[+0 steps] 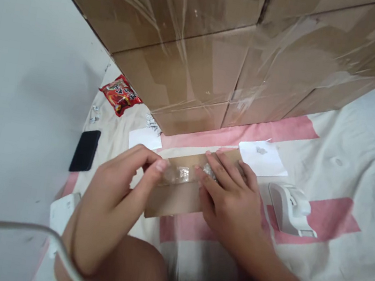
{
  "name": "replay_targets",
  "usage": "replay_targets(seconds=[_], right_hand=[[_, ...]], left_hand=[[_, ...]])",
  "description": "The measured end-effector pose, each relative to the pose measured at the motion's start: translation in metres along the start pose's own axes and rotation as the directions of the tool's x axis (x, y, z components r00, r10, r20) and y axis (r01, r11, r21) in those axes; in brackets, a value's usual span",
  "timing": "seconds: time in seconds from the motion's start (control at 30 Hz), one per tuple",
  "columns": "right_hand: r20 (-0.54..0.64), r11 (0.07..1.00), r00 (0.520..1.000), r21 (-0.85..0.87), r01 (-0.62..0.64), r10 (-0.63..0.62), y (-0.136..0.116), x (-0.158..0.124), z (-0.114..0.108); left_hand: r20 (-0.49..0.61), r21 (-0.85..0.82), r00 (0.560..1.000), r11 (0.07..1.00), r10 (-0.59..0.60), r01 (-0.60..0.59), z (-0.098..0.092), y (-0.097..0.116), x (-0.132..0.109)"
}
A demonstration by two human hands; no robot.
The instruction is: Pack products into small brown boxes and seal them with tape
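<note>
A small flat piece of brown cardboard (174,200), perhaps a box, lies on the cloth in front of me. A strip of clear tape (183,174) runs along its upper side and shines in the light. My left hand (118,196) is closed at the cardboard's left end, thumb and index finger pinching the tape's end. With fingers stretched out, my right hand (231,192) lies flat on the right part of the cardboard, over the tape. A white tape dispenser (287,206) rests to the right of that hand.
Stacked cardboard boxes (200,62) in clear wrap rise just beyond my hands. White papers (263,158), a red snack packet (120,95) and a black phone (85,151) lie on the pink-and-white cloth (338,178). A white cable (17,226) crosses the lower left, near the wall.
</note>
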State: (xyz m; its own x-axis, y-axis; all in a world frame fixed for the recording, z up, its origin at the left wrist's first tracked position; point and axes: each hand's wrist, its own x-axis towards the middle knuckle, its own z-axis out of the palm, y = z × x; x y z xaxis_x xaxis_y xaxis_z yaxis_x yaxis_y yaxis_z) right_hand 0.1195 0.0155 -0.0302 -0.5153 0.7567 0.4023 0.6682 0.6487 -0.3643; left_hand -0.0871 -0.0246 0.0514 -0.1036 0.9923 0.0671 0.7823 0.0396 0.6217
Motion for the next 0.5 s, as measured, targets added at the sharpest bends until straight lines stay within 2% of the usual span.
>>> replay_targets(seconds=[0.07, 0.13, 0.2, 0.27, 0.33, 0.4, 0.5], right_hand=[[0.017, 0.997, 0.998, 0.050, 0.052, -0.053, 0.018, -0.002, -0.010], [0.062, 0.993, 0.995, 0.090, 0.078, -0.083, 0.039, -0.006, -0.015], [0.051, 0.983, 0.993, 0.161, 0.092, -0.102, 0.058, -0.011, -0.010], [-0.079, 0.945, 0.990, 0.298, 0.136, -0.118, 0.071, -0.017, 0.003], [-0.201, 0.896, 0.976, 0.414, 0.162, -0.084, 0.077, -0.023, 0.019], [-0.228, 0.882, 0.972, 0.447, 0.148, -0.047, 0.078, -0.027, 0.030], [-0.188, 0.886, 0.981, 0.447, 0.122, -0.040, 0.076, -0.030, 0.033]], left_hand=[[-0.089, -0.004, 0.996, 1.000, 0.009, -0.010, -0.001, 0.001, 0.000], [-0.128, -0.009, 0.992, 1.000, -0.011, 0.010, 0.004, 0.001, 0.004], [-0.023, -0.065, 1.000, 0.998, -0.016, 0.015, 0.013, 0.001, 0.009], [0.161, -0.149, 0.986, 0.989, 0.036, -0.012, 0.022, 0.005, 0.014], [0.277, -0.203, 0.955, 0.978, 0.104, -0.048, 0.026, 0.010, 0.016], [0.281, -0.224, 0.948, 0.970, 0.152, -0.090, 0.026, 0.015, 0.017], [0.251, -0.263, 0.946, 0.955, 0.207, -0.140, 0.023, 0.019, 0.017]])
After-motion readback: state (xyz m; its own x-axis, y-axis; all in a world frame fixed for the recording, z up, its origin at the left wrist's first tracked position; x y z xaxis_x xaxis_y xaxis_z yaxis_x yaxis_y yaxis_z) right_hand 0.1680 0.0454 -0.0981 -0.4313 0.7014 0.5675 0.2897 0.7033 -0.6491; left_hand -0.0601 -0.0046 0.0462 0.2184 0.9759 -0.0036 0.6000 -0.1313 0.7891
